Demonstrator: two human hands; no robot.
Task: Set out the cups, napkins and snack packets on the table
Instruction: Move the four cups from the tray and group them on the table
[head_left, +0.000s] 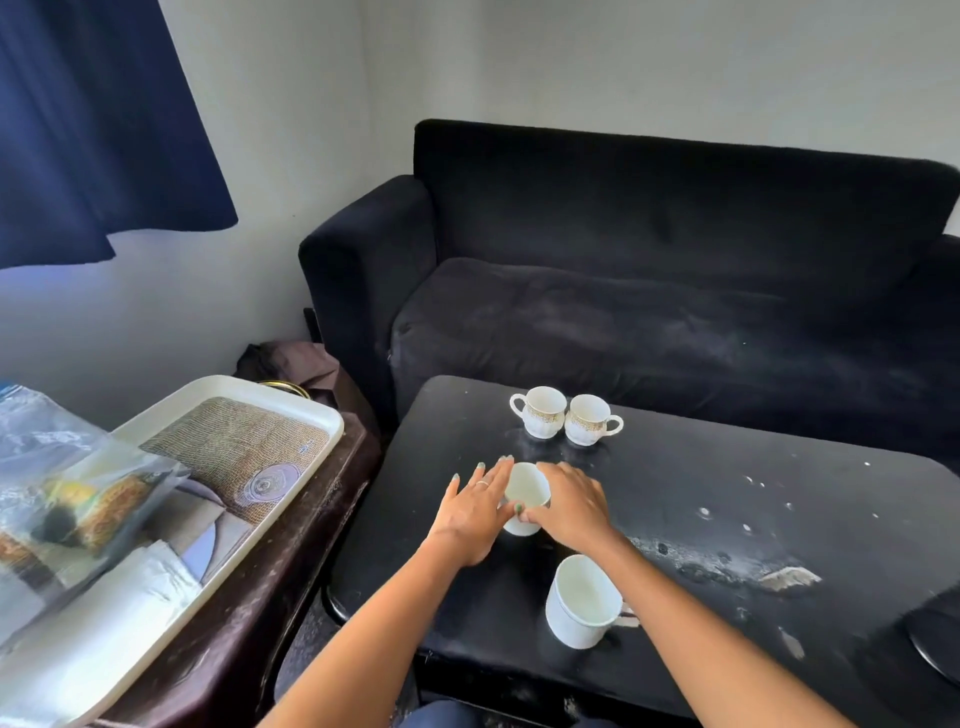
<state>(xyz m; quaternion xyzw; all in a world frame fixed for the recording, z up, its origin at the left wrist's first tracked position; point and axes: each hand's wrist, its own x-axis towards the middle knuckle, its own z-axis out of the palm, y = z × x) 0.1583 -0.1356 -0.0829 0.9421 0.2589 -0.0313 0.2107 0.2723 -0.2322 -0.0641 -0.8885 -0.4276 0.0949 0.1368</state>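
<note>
On the black coffee table (727, 499) a white cup (525, 493) stands upright between both my hands. My left hand (475, 506) presses its left side and my right hand (571, 504) wraps its right side. A second plain white cup (584, 600) stands nearer to me, handle to the right. Two gold-patterned cups (540, 413) (589, 420) sit side by side at the table's far edge. To the left, a cream tray (291, 400) holds a clear bag of snack packets (78, 499) and white napkins (140, 582).
The tray rests on a dark brown side table (306, 530) beside the coffee table. A black sofa (675, 291) lies behind. The table's right part has chipped, flaking patches (784, 577). A round dark object (935, 644) sits at the right edge. A blue curtain (88, 130) hangs at upper left.
</note>
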